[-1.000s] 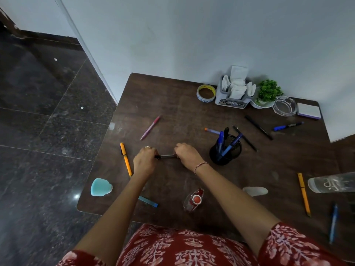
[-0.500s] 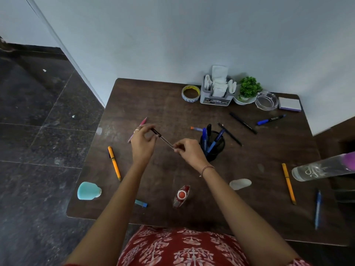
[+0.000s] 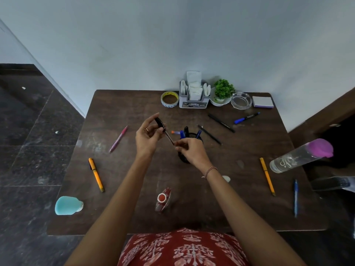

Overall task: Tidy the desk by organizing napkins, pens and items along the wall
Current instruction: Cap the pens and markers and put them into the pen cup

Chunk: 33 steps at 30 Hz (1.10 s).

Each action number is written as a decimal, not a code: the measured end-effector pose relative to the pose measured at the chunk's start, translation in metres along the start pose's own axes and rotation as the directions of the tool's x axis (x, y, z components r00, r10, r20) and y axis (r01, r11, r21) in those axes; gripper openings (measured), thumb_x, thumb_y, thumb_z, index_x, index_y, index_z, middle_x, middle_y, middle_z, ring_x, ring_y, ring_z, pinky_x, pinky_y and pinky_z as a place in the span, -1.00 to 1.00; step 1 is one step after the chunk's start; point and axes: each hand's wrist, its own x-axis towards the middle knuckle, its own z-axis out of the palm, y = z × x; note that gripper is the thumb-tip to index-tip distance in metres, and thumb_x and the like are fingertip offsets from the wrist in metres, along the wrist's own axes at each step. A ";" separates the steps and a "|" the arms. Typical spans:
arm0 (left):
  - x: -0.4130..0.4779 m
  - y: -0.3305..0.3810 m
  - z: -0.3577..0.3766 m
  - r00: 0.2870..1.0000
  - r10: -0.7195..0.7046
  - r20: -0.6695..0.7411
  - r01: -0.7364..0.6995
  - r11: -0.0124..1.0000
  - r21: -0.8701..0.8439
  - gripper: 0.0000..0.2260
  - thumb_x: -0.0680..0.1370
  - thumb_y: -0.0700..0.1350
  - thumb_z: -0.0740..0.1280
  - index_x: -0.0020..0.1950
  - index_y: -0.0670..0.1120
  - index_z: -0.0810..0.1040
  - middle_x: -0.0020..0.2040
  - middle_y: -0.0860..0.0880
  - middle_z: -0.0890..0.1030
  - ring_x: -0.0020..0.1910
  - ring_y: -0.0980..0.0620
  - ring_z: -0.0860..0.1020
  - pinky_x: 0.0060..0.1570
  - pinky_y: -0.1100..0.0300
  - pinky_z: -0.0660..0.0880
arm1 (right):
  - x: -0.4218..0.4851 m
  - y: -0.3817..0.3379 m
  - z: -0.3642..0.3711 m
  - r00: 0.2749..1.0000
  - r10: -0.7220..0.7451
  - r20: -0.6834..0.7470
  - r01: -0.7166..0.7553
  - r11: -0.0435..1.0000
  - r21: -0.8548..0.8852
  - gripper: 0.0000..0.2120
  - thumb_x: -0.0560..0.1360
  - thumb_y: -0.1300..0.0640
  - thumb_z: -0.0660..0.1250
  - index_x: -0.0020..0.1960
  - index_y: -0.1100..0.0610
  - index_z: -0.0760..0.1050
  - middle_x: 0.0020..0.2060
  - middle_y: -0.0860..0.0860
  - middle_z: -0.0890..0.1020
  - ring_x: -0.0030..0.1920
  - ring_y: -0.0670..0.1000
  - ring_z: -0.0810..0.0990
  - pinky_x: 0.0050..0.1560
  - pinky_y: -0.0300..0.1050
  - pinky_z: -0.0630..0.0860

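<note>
1. Keeping both forearms lifted off the worktop [image 3: 134,189] is the first care. A small red-capped bottle [image 3: 163,200] lies on its side between them near the front edge, and a dropped elbow could set it rolling.
2. The left hand [image 3: 147,138] curls its fingers round the thick black end of a slim dark pen [image 3: 169,136]. The right hand [image 3: 192,152] pinches the thin end between thumb and fingertips. Both grips are closed on this one pen, which slants in the air between the hands, clear of the worktop.
3. Whether the black end is a cap going on or coming off, I cannot tell. Either way, any push or pull should probably run along the pen's length, since a sideways force could bend the thin shaft.
4. The black pen cup [image 3: 194,134] stands just behind the right hand, partly hidden by it, with several blue and black pens inside. The right hand is the nearer one to carry the pen over, so the left grip should let go first.
5. Lowering the pen into a gap among those pens seems wiser than dropping it, as a light cup may tip.
6. Beyond the cup lie a black pencil [image 3: 209,134], a black pen [image 3: 221,122] and a blue marker [image 3: 246,118], all loose.
7. Along the wall, the tape roll [image 3: 170,98], napkin holder [image 3: 194,102] and potted plant [image 3: 222,92] stand in a row and need no disturbing.
</note>
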 end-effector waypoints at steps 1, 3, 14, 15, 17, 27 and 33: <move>0.000 0.002 0.005 1.000 0.003 0.007 -0.003 1.000 0.013 -0.58 0.50 -0.41 0.31 0.31 -0.10 0.47 -0.07 -0.17 0.66 0.00 -0.01 0.64 0.00 0.13 0.60 | -0.001 0.002 -0.003 1.000 0.003 -0.022 -0.003 1.000 0.000 -0.77 0.48 0.22 0.37 0.13 0.15 0.59 0.01 0.02 0.67 -0.01 -0.13 0.58 -0.01 -0.39 0.41; -0.001 0.006 0.016 1.000 0.018 0.018 -0.019 0.999 0.049 -0.58 0.50 -0.40 0.32 0.31 -0.08 0.47 -0.07 -0.18 0.65 -0.01 -0.01 0.65 -0.03 0.16 0.61 | -0.002 0.006 -0.009 0.998 0.005 -0.070 -0.004 1.000 0.017 -0.78 0.48 0.22 0.37 0.12 0.13 0.60 0.00 0.01 0.67 -0.05 -0.17 0.56 0.03 -0.35 0.46; -0.001 0.006 0.062 0.956 0.247 0.155 -0.290 0.864 0.412 -0.75 0.48 -0.26 0.40 0.13 -0.06 0.58 -0.15 0.06 0.62 -0.17 0.26 0.60 -0.12 0.42 0.53 | 0.005 0.013 -0.036 0.955 -0.040 -0.293 0.060 0.997 0.058 -0.81 0.45 0.25 0.39 0.05 0.12 0.60 -0.10 0.01 0.67 -0.10 -0.13 0.61 -0.03 -0.22 0.58; -0.001 0.005 0.064 0.954 0.253 0.157 -0.297 0.851 0.432 -0.77 0.48 -0.26 0.40 0.12 -0.08 0.58 -0.14 0.03 0.62 -0.18 0.26 0.59 -0.13 0.41 0.54 | 0.005 0.015 -0.037 0.958 -0.030 -0.286 0.051 0.997 0.063 -0.81 0.44 0.25 0.40 0.05 0.11 0.60 -0.12 0.00 0.67 -0.12 -0.13 0.61 -0.06 -0.25 0.57; 0.000 0.000 0.065 0.956 0.245 0.159 -0.292 0.831 0.473 -0.81 0.48 -0.24 0.40 0.08 -0.10 0.59 -0.13 0.02 0.62 -0.18 0.27 0.58 -0.13 0.39 0.55 | 0.005 0.020 -0.037 0.961 -0.019 -0.275 0.036 0.998 0.058 -0.80 0.44 0.23 0.41 0.05 0.09 0.60 -0.14 -0.01 0.68 -0.15 -0.15 0.59 -0.12 -0.33 0.53; 0.002 -0.020 0.063 0.965 0.181 0.188 -0.261 0.691 0.674 -0.87 0.47 -0.07 0.42 -0.01 -0.02 0.56 -0.17 0.02 0.65 -0.22 0.06 0.62 -0.21 0.01 0.60 | 0.012 0.042 -0.032 0.977 -0.051 -0.205 0.028 0.993 -0.113 -0.77 0.46 0.20 0.38 0.12 0.11 0.58 -0.02 0.03 0.65 -0.04 -0.05 0.61 -0.05 -0.26 0.50; 0.001 -0.027 0.061 0.956 0.170 0.238 -0.292 0.501 0.815 -0.85 0.50 -0.04 0.38 0.03 -0.04 0.61 -0.15 0.00 0.64 -0.18 0.03 0.59 -0.25 0.13 0.51 | 0.014 0.052 -0.024 0.988 -0.111 -0.112 0.055 0.907 -0.418 -0.76 0.55 0.10 0.26 0.18 0.06 0.56 0.04 0.02 0.54 0.12 0.02 0.47 0.00 -0.12 0.44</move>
